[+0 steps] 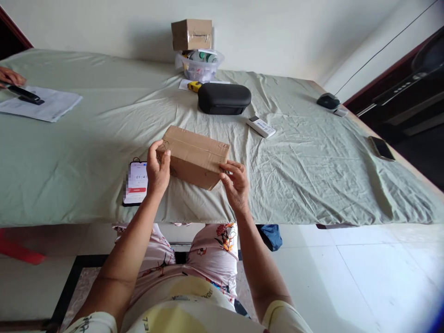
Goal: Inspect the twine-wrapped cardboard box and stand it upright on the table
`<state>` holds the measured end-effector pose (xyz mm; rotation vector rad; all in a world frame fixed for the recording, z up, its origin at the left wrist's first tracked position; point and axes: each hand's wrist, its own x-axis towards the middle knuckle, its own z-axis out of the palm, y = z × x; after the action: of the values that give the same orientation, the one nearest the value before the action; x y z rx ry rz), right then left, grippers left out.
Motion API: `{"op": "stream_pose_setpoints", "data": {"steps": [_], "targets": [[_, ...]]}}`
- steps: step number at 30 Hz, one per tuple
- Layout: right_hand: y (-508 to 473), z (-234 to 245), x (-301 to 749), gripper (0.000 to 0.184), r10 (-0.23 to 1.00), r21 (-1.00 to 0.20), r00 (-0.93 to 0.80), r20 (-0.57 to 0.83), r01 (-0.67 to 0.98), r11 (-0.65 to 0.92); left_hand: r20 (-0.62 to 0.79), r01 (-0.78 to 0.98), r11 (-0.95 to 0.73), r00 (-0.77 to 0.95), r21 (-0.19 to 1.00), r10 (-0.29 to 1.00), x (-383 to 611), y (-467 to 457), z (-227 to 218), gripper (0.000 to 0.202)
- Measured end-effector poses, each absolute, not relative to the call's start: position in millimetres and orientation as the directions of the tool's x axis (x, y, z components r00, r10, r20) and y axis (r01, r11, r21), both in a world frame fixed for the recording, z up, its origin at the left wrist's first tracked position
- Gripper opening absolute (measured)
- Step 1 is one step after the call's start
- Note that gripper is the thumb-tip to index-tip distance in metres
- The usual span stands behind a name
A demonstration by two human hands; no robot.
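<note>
A taped brown cardboard box (196, 155) rests on the pale green cloth of the table (312, 175), near its front edge. My left hand (157, 170) grips the box's left end, thumb and fingers wrapped around the corner. My right hand (235, 181) holds the box's right front corner. A phone (136, 182) with a lit timer screen lies flat just left of my left hand.
Behind the box lie a black zip case (224, 98) and a white remote (261, 126). A second cardboard box (191, 34) sits on a clear tub (199, 68) by the wall. Another person's hand (10, 76) rests on papers (41, 104) at far left. A mouse (328, 100) and phone (381, 148) lie right.
</note>
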<state>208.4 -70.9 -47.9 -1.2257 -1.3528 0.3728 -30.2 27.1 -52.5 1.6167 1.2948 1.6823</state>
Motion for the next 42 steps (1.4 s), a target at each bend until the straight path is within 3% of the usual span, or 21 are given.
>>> {"op": "stream_pose_setpoints", "data": {"steps": [3, 6, 8, 12, 19, 21, 26, 30, 33, 37, 42], "targets": [[-73, -47, 211, 0.049, 0.812, -0.775, 0.209, 0.544, 0.496, 0.392, 0.509, 0.361, -0.407, -0.256, 0.839, 0.822, -34, 38, -49, 0.047], [-58, -50, 226, 0.096, 0.815, -0.755, 0.179, 0.55, 0.523, 0.394, 0.508, 0.406, -0.371, -0.311, 0.835, 0.803, -35, 45, -46, 0.049], [-46, -51, 235, 0.111, 0.85, -0.778, 0.124, 0.512, 0.488, 0.397, 0.509, 0.407, -0.368, -0.325, 0.836, 0.797, -34, 46, -46, 0.048], [-36, -51, 235, 0.093, 0.884, -0.807, 0.059, 0.464, 0.44, 0.394, 0.559, 0.426, -0.417, -0.296, 0.803, 0.775, -24, 37, -47, 0.048], [-53, -50, 208, 0.054, 0.836, -0.831, 0.27, 0.477, 0.45, 0.328, 0.565, 0.315, -0.554, 0.066, 0.771, 0.823, -6, 7, -41, 0.055], [-54, -53, 206, 0.053, 0.828, -0.858, 0.307, 0.469, 0.38, 0.346, 0.574, 0.267, -0.592, 0.15, 0.76, 0.805, -8, 3, -39, 0.062], [-50, -66, 211, 0.054, 0.831, -0.896, 0.35, 0.433, 0.27, 0.353, 0.592, 0.192, -0.667, 0.332, 0.72, 0.735, -19, 6, -42, 0.104], [-46, -80, 211, 0.062, 0.881, -0.943, 0.339, 0.33, 0.148, 0.297, 0.566, 0.203, -0.651, 0.353, 0.731, 0.745, -24, 8, -44, 0.093], [-45, -90, 210, 0.057, 0.913, -0.955, 0.281, 0.296, 0.117, 0.273, 0.551, 0.156, -0.618, 0.323, 0.771, 0.769, -28, 8, -49, 0.082], [-51, -97, 210, 0.034, 0.945, -0.921, 0.21, 0.249, 0.354, 0.164, 0.506, 0.109, -0.559, 0.309, 0.822, 0.805, -34, 9, -59, 0.08], [-58, -99, 209, 0.015, 0.968, -0.664, 0.159, 0.195, 0.747, 0.011, 0.523, 0.174, -0.584, 0.299, 0.793, 0.798, -35, 15, -67, 0.084]]}}
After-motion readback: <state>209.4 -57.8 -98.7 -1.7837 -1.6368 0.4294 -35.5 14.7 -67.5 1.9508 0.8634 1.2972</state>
